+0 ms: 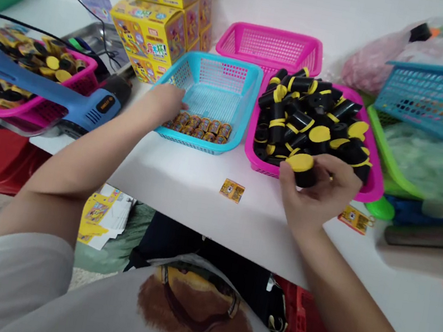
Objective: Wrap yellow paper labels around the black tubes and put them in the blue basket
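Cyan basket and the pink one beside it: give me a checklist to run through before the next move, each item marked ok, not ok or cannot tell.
1. Right hand has a grip on the black cylinder with a yellow cap: ok.
2. Left hand is at the gold-wrapped cylinders in the cyan basket: ok.
3. Black cylinders stay within the pink basket: ok.
4. Small gold printed card is off the white table: not ok.
5. Blue heat gun is switched off: cannot tell.
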A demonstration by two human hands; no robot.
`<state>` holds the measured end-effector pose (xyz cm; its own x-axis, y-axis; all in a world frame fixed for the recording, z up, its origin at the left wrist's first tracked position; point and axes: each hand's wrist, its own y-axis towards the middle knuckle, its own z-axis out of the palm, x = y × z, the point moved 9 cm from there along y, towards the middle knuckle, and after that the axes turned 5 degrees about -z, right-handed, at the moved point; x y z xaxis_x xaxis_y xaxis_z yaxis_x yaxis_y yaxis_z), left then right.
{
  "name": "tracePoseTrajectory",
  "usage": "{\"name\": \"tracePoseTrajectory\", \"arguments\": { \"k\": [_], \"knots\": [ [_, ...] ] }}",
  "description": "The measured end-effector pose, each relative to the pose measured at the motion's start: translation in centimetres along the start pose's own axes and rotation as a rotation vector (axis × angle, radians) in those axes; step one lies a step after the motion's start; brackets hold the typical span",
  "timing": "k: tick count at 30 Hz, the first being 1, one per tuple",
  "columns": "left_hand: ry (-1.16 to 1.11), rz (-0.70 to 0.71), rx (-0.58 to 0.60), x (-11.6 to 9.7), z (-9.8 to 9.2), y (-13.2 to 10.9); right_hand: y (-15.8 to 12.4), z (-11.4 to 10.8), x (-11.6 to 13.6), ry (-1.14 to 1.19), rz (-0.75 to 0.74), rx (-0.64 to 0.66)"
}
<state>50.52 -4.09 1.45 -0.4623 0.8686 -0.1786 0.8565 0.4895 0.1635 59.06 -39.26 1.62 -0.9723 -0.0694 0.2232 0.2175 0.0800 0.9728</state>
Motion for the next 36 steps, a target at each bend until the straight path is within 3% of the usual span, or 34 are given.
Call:
{"name": "tracePoseTrajectory", "arguments": {
  "k": [3,4,6,8,10,14,16,24,28,31,36],
  "knots": [
    [-0.001,0.131,-0.107,-6.4,-0.8,-4.8,0.2,0.1,0.2,-0.072,-0.031,0.092],
    [-0.015,0.225,-0.064,-9.0,0.0,-6.7,0.2,0.1,0.3,-0.069,-0.043,0.108],
    [-0.039,0.546,0.027,-14.6,1.9,-11.2,0.2,0.1,0.5,-0.050,-0.053,0.117],
    [-0.046,0.689,0.002,-17.2,3.2,-14.2,0.1,0.4,0.5,-0.056,-0.057,0.136],
    [-0.068,0.703,0.026,-17.8,4.6,-15.2,-0.1,0.7,0.5,-0.064,-0.061,0.158],
    [-0.134,0.749,0.277,-17.7,7.9,-15.7,-0.2,0.8,0.6,-0.029,-0.083,0.172],
    [-0.124,0.751,0.294,-17.5,8.3,-15.7,-0.4,0.8,0.5,-0.047,-0.084,0.194],
    [0.325,1.013,-0.101,-19.1,7.6,-19.4,-0.5,1.0,0.5,-0.054,-0.089,0.230],
    [0.355,0.995,-0.163,-19.3,7.4,-20.2,-0.8,1.3,0.1,-0.087,-0.059,0.274],
    [0.313,0.916,-0.081,-18.8,7.3,-19.8,-0.9,1.4,-0.1,-0.115,-0.046,0.284],
    [0.166,0.754,0.184,-17.8,7.2,-18.7,-0.9,1.3,0.3,-0.071,-0.084,0.271]
  ]
}}
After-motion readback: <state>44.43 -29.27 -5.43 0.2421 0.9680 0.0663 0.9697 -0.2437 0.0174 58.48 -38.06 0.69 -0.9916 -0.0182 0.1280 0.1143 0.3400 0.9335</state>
